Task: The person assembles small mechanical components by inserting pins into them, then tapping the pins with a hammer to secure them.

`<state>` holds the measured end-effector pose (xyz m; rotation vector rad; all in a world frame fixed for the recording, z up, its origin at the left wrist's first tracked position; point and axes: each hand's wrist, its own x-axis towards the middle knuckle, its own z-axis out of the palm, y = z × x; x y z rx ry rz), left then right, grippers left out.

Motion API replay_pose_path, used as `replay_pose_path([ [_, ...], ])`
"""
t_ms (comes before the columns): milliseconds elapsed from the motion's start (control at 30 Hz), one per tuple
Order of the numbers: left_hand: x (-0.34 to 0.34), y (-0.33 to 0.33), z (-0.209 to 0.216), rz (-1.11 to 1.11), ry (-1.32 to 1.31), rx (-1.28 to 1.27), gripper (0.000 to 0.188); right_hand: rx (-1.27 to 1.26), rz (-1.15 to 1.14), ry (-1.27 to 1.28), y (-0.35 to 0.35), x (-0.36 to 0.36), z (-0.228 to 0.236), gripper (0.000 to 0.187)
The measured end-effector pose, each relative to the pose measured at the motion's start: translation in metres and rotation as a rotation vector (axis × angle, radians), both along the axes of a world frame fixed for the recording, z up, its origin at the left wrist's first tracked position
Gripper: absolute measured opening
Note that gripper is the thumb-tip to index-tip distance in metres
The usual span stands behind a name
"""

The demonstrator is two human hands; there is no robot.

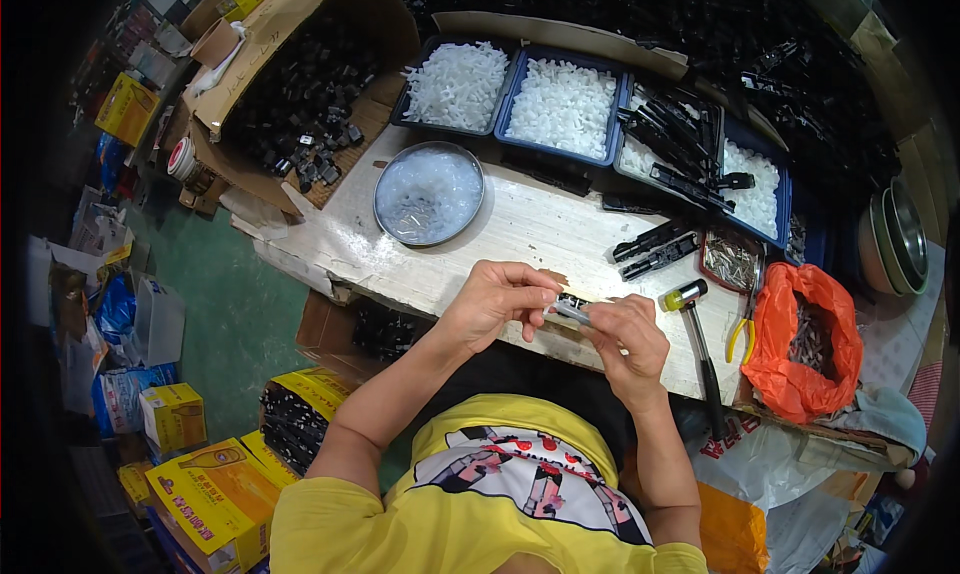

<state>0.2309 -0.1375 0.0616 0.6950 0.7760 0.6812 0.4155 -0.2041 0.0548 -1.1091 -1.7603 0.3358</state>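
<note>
Between my two hands, over the front edge of the white table [530, 236], is a small narrow part [573, 308], black along its top and pale or silvery below. My left hand [500, 299] pinches its left end, where a bit of white shows at the fingertips. The right hand [630, 342] grips the other end, fingers curled over it. Its exact kind is too small to make out. To the right, a hammer [690, 309] with a yellow-and-black head and black handle lies on the table. Two black slotted parts [657, 249] rest beyond it.
A round dish [382, 219] holds clear small pieces and metal pins. Behind stand blue trays [497, 132] of white plastic pieces, with black parts across one. A cardboard box [240, 79] of black parts is at left. An orange bag [765, 349], yellow-handled pliers [741, 339] and a pin tray [705, 264] are at right.
</note>
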Motion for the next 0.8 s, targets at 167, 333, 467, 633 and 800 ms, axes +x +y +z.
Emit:
replay_pose_path([
  [167,-0.002,0.0,-0.001,-0.012,-0.014,0.008,0.013,-0.066,-0.042,-0.069,-0.001,0.0,0.005,0.021],
  [333,-0.006,-0.006,0.007,-0.037,0.087,0.052,0.021,-0.207,-0.041,0.097,-0.006,0.002,-0.002,0.019],
  [467,-0.027,-0.009,0.002,0.014,0.082,0.102,0.024,-0.521,-0.024,0.618,-0.01,0.007,-0.003,0.018],
  [633,-0.065,-0.02,-0.001,0.244,0.058,0.038,0.021,-0.637,-0.081,0.816,-0.013,0.014,-0.001,0.016],
  [800,-0.093,-0.031,-0.004,0.349,0.034,0.013,0.02,-0.642,-0.03,0.855,-0.012,0.008,-0.004,0.016],
])
